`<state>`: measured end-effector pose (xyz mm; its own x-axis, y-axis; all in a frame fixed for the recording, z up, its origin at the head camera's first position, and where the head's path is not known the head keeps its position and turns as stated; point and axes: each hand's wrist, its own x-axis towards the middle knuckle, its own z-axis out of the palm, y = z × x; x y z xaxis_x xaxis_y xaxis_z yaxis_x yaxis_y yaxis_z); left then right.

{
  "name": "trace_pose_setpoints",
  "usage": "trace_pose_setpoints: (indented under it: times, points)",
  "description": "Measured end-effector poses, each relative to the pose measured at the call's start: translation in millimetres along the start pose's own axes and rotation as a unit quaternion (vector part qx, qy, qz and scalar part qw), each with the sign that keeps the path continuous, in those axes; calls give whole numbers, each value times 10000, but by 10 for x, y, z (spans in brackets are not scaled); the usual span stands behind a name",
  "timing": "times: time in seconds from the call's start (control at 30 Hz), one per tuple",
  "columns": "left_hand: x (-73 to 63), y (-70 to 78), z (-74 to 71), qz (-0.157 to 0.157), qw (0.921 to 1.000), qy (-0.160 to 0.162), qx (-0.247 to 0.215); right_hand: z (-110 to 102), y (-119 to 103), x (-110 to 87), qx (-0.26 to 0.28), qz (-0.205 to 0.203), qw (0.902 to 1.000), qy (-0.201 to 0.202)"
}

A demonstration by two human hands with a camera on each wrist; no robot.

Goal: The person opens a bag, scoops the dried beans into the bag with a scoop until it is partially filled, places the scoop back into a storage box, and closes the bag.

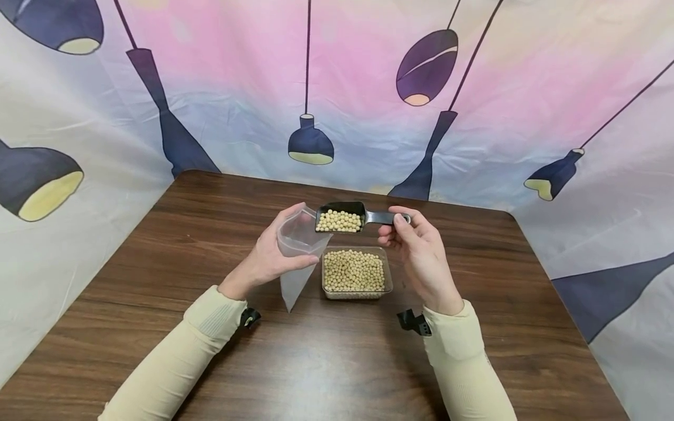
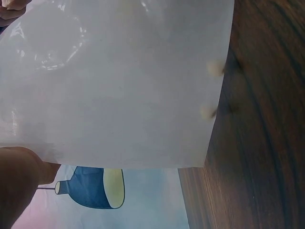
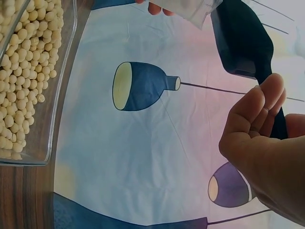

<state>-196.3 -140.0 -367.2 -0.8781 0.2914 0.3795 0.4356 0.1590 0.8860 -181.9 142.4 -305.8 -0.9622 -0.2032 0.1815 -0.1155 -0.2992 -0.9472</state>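
Note:
My left hand (image 1: 271, 248) holds a translucent plastic bag (image 1: 298, 286), thumb and fingers spread around its open mouth; the bag's pointed lower corner hangs over the table. In the left wrist view the bag (image 2: 119, 95) fills most of the picture, with blurred pale spots near its edge, seemingly beans. My right hand (image 1: 421, 248) grips the handle of a black scoop (image 1: 359, 206), whose front lip is at the bag's mouth. Soybeans (image 1: 339, 221) lie in the scoop. Seen from the right wrist, the scoop (image 3: 245, 40) shows its underside; fingers and thumb pinch its handle.
A clear plastic container (image 1: 389, 275) of soybeans stands on the brown wooden table (image 1: 316, 362), below the scoop and between the hands. Behind the table hangs a cloth backdrop (image 1: 242, 70) printed with lamps. Black straps (image 1: 413, 321) show at the wrists.

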Motion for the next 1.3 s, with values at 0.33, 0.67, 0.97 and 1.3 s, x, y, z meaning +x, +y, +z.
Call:
trace_pose_setpoints:
  times: [0.33, 0.67, 0.97, 1.3]
  points:
    - [1, -2, -2, -74, 10000, -44, -32, 25, 3, -10, -74, -181, 9998, -59]
    - [-2, 0, 9, -51, 9999, -60, -108, 39, -10, -22, -152, -226, 9995, -164]
    - [1, -5, 10, -62, 9999, -37, -112, 37, -29, -42, -232, -258, 9992, -198]
    - [7, -4, 4, 26, 10000, -18, -72, 56, -31, -57, -393, -647, 9970, -191]
